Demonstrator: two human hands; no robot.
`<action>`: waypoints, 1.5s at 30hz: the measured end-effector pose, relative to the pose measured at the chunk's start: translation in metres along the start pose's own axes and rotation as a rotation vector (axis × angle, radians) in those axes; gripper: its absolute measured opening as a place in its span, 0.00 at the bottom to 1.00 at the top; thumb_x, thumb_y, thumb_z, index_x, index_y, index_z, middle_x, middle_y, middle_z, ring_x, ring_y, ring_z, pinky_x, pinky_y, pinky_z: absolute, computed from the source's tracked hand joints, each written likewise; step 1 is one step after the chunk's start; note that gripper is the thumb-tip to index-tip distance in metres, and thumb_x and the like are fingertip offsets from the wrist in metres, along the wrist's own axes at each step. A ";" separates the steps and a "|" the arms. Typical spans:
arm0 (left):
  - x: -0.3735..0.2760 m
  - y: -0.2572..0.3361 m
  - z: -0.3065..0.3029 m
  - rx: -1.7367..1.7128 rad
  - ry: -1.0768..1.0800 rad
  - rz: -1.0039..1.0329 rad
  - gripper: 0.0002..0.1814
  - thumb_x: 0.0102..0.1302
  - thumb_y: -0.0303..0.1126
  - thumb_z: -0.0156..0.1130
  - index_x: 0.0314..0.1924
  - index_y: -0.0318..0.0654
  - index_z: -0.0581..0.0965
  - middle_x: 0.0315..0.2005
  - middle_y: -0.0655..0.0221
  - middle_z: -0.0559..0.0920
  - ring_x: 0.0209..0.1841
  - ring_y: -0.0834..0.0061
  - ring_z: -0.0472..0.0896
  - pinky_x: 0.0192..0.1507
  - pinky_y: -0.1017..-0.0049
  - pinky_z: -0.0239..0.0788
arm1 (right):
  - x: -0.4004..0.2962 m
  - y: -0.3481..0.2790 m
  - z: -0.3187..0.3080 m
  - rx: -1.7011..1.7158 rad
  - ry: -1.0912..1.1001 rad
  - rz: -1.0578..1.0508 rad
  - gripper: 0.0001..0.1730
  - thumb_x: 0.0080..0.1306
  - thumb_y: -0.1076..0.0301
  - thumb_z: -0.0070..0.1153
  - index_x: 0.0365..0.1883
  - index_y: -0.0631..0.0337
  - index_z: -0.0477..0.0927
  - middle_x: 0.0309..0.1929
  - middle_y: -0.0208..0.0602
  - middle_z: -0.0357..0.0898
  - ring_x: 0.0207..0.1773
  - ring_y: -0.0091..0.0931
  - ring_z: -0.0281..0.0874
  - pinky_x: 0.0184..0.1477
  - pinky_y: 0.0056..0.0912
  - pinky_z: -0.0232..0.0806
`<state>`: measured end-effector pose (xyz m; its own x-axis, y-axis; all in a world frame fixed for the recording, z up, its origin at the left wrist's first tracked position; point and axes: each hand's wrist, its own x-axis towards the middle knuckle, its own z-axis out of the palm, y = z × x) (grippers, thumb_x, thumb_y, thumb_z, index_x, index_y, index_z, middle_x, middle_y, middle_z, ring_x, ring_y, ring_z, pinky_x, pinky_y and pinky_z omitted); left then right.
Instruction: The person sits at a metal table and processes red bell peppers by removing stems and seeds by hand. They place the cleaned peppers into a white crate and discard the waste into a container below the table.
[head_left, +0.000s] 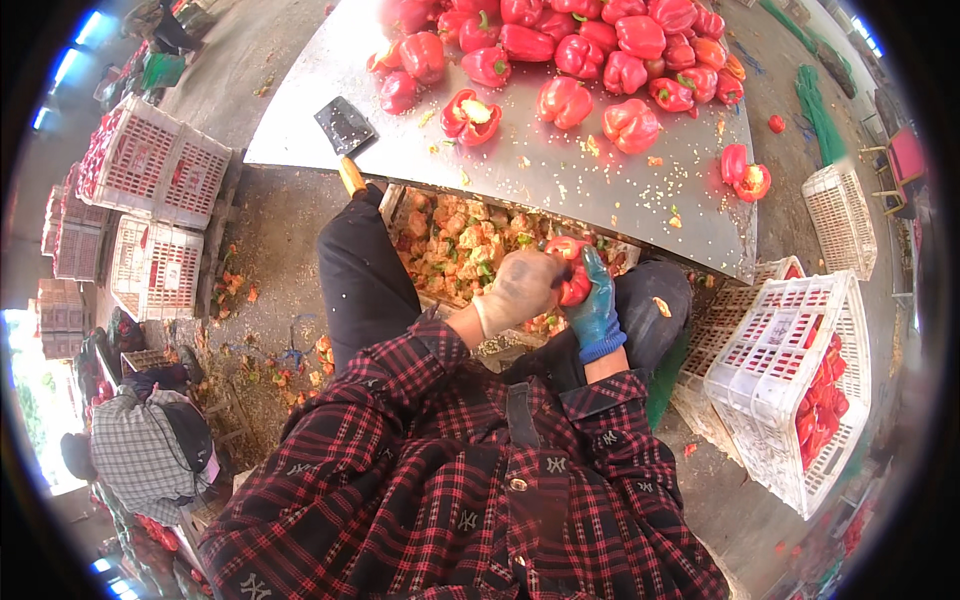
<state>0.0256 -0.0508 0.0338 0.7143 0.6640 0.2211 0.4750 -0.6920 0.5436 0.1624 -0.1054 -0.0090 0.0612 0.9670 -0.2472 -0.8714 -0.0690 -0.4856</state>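
My right hand, in a blue-green coated glove, grips a red bell pepper above a crate. Against the pepper's left side is my left hand, in a stained cream glove; its fingertips are hidden, so its hold is unclear. Pepper cores and green stem pieces fill the crate between my knees. Beyond it, a metal table bears a heap of red bell peppers, an opened pepper and scattered seeds. A dark rectangular object lies near a yellowish handle-like piece at the left edge.
White plastic crates, one with red peppers, stand at my right. More crates are stacked at my left. A person in a checked top is at the lower left, apart from my hands. Scraps litter the floor.
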 end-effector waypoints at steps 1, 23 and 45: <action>-0.003 -0.007 0.004 -0.341 0.029 -0.234 0.12 0.57 0.29 0.62 0.43 0.41 0.81 0.26 0.64 0.83 0.27 0.68 0.82 0.27 0.69 0.72 | -0.001 0.000 0.002 0.016 -0.029 -0.003 0.22 0.69 0.58 0.53 0.54 0.65 0.75 0.52 0.42 0.78 0.55 0.32 0.76 0.59 0.36 0.69; -0.024 0.000 0.004 -0.408 0.059 -0.040 0.17 0.54 0.30 0.69 0.45 0.39 0.79 0.34 0.54 0.81 0.36 0.52 0.81 0.40 0.59 0.72 | -0.001 -0.002 -0.003 0.058 0.104 0.077 0.22 0.69 0.55 0.49 0.53 0.63 0.75 0.49 0.42 0.80 0.48 0.36 0.80 0.49 0.41 0.75; -0.004 -0.041 -0.005 -1.044 0.095 -0.760 0.10 0.64 0.29 0.63 0.43 0.32 0.80 0.24 0.64 0.83 0.28 0.69 0.83 0.30 0.73 0.73 | -0.011 -0.003 0.014 0.229 0.167 0.041 0.22 0.67 0.55 0.55 0.53 0.61 0.75 0.50 0.42 0.78 0.51 0.35 0.78 0.55 0.41 0.71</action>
<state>0.0005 -0.0243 0.0150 0.3844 0.8379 -0.3874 0.0896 0.3838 0.9190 0.1578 -0.1124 0.0066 0.0863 0.9094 -0.4068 -0.9610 -0.0317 -0.2748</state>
